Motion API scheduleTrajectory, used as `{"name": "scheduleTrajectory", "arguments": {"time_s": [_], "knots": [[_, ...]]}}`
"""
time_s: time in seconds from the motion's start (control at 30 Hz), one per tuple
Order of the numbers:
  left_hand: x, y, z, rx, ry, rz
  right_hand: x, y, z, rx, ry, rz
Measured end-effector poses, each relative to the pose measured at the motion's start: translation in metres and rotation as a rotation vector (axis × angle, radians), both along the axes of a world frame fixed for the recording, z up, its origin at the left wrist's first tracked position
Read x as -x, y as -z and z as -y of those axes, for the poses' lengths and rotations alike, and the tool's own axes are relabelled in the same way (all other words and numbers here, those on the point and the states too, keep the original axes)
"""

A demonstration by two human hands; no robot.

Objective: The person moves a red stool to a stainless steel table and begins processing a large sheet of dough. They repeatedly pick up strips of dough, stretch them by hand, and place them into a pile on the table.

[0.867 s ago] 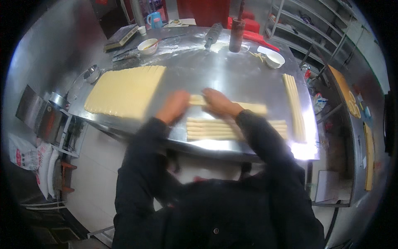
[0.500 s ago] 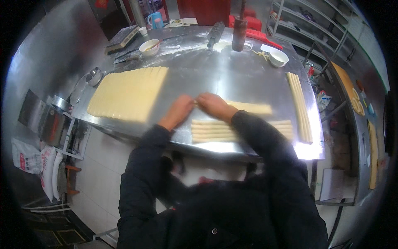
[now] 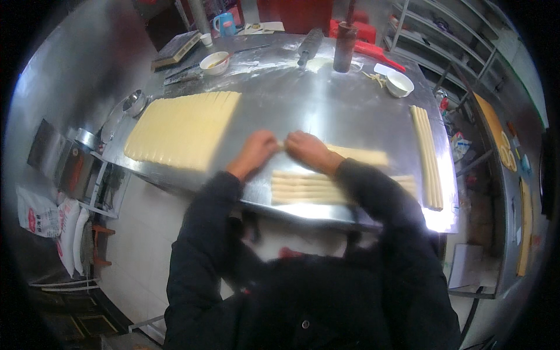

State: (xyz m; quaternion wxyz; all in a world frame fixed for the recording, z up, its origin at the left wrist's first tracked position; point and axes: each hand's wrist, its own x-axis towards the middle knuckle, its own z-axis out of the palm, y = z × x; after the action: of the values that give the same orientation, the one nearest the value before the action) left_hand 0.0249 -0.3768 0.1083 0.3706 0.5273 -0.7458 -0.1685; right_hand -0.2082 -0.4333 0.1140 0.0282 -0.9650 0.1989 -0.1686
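My left hand (image 3: 256, 153) and my right hand (image 3: 310, 151) are side by side low over the steel table, fingers closed on the left end of a pale dough strip (image 3: 359, 155). A bit of dough shows in the small gap between them. The strip runs out to the right, flat on the table, partly behind my right hand. Nearer to me lies a row of dough ropes (image 3: 306, 189), partly covered by my right forearm. A wide sheet of dough (image 3: 181, 128), cut into strips along its far edge, is to the left. More dough ropes (image 3: 427, 157) lie lengthwise at the right.
Along the far side are a bowl with a utensil (image 3: 214, 63), a dark roller (image 3: 310, 46), an upright brown cylinder (image 3: 345, 48), a red brush (image 3: 378, 53) and a white bowl (image 3: 399, 84). Metal bowls (image 3: 134, 103) stand at the left edge, shelves (image 3: 446, 35) at the back right.
My hands have moved slightly apart, with a little more dough showing between the fingers. The whole view has shifted a little; the other dough pieces stay in place on the table.
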Motion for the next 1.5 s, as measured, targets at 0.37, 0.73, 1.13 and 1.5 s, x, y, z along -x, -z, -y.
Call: {"name": "scheduleTrajectory", "arguments": {"time_s": [0.37, 0.73, 1.13, 1.5], "knots": [[0.001, 0.003, 0.015, 0.050, 0.113, 0.129, 0.032, -0.007, -0.009, -0.114, 0.114, 0.026], [0.031, -0.007, 0.031, 0.106, 0.244, 0.232, 0.071, 0.000, -0.008, -0.020, 0.115, -0.011], [0.105, -0.010, 0.038, 0.170, 0.361, 0.429, 0.139, -0.012, -0.011, 0.050, 0.057, -0.104], [0.179, -0.016, 0.032, 0.246, 0.463, 0.607, 0.196, -0.024, -0.014, -0.074, 0.102, -0.087]]}}
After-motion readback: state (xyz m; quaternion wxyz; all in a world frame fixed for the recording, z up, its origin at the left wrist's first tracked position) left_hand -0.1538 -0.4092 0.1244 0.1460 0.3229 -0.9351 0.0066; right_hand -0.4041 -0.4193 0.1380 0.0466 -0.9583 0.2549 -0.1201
